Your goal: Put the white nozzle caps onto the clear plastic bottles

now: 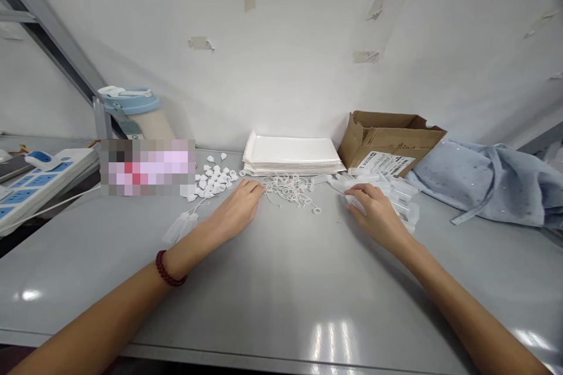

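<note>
My left hand (241, 206) is at the left edge of a tangled pile of thin white ring-ended straps (291, 187). Its fingers are pressed together, and whatever lies between the fingertips is hidden. My right hand (373, 211) reaches into a heap of clear plastic sleeves (402, 190), thumb and fingers closed around one clear plastic sleeve (357, 204). Behind my left hand lie many small white plastic caps (213, 180). Clear sleeves with white cords attached (181, 225) rest beside my left forearm.
A stack of white trays (292, 149) stands against the wall, with an open cardboard box (391, 137) to its right. Pale blue cloth (488, 179) lies at far right. On the left are a power strip (39, 184), a large blue-lidded tumbler (141, 111) and a blurred pink item (152, 167).
</note>
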A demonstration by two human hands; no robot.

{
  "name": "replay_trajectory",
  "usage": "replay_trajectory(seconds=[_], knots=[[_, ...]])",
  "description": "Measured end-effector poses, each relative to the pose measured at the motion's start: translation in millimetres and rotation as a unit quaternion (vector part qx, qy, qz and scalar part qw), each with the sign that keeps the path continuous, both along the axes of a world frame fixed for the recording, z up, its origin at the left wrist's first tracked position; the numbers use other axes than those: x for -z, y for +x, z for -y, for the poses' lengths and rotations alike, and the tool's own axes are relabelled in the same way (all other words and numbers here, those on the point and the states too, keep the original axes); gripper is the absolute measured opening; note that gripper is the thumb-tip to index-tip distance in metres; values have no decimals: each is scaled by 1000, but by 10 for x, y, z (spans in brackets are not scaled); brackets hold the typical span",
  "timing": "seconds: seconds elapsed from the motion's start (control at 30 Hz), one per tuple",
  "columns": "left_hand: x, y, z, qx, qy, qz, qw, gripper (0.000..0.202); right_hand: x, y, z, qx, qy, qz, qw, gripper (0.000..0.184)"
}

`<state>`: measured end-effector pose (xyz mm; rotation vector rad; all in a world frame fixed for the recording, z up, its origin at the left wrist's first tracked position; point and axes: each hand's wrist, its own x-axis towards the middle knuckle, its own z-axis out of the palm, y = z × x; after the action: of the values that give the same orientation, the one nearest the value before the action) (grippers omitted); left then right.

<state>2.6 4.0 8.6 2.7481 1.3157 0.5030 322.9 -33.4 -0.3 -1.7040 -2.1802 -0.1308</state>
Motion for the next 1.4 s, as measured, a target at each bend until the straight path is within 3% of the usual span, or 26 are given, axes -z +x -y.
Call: replay_trajectory(seconds=[0.33, 0.53, 0.67, 0.87, 1.07, 1.23, 1.33, 1.4], knots=[[-29, 10, 65, -55, 4, 46, 997, 17, -43, -32, 37, -30, -20, -30, 999, 25], [47, 49, 47, 25, -2, 76, 997, 33, -69, -61, 64, -41, -32, -56, 997, 25], [68, 56, 39, 41, -22, 67, 997, 32, -94, -39, 57, -34, -39, -51, 997, 26], [43, 45, 44, -3, -28, 67, 997, 21, -141, -36, 76, -48, -60, -22, 997, 28], [19, 90, 70, -52, -21, 50, 997, 18, -76, -64, 60, -42, -44, 19, 998, 30], [-43, 153, 116, -76, -19, 71, 994, 22, -91, -111, 71, -26, -18, -38, 999, 27], [-107, 162, 124, -104, -67, 129, 984, 18, -136, -162, 107, -29, -8, -74, 997, 24], [-151, 156, 105, -123, -139, 182, 966, 21, -149, -195, 129, -38, -4, -81, 996, 23]])
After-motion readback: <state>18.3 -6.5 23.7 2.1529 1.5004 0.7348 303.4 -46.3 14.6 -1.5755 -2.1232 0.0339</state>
